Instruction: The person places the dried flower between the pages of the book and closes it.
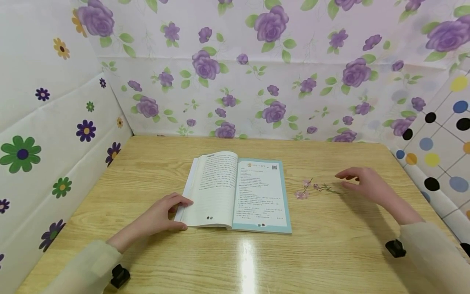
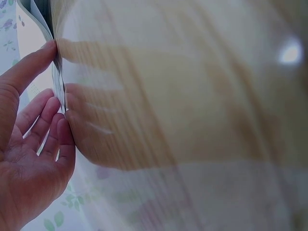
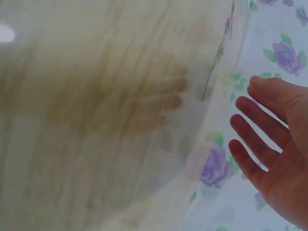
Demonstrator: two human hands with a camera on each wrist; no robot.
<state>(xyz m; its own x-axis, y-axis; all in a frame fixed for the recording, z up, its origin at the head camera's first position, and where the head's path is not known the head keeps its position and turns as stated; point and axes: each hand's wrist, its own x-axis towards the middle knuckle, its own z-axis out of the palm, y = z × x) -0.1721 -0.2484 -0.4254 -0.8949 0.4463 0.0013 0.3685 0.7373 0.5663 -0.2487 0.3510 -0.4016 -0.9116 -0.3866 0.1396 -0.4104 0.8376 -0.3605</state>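
Note:
An open book (image 1: 216, 188) lies on the wooden table, its left pages bulging up and its right page edged in light blue. My left hand (image 1: 165, 212) touches the left margin near the lower corner, thumb and fingers spread apart along the edge. In the left wrist view, the fairly straight fingers of the left hand (image 2: 38, 130) meet the page edges of the book (image 2: 41, 43). Right of the book lie pink flowers (image 1: 302, 192) and a thin-stemmed purple sprig (image 1: 324, 188). Beside the stem's end, my right hand (image 1: 367, 185) is held with relaxed fingers, nothing in it.
The glossy wooden table (image 1: 154, 261) reaches back to a wall covering (image 1: 235, 102) with purple roses. A flower-patterned side panel (image 1: 55, 134) stands at the left and a dotted panel (image 1: 444, 143) at the right. Both sleeves have a black clip-like piece near the wrist.

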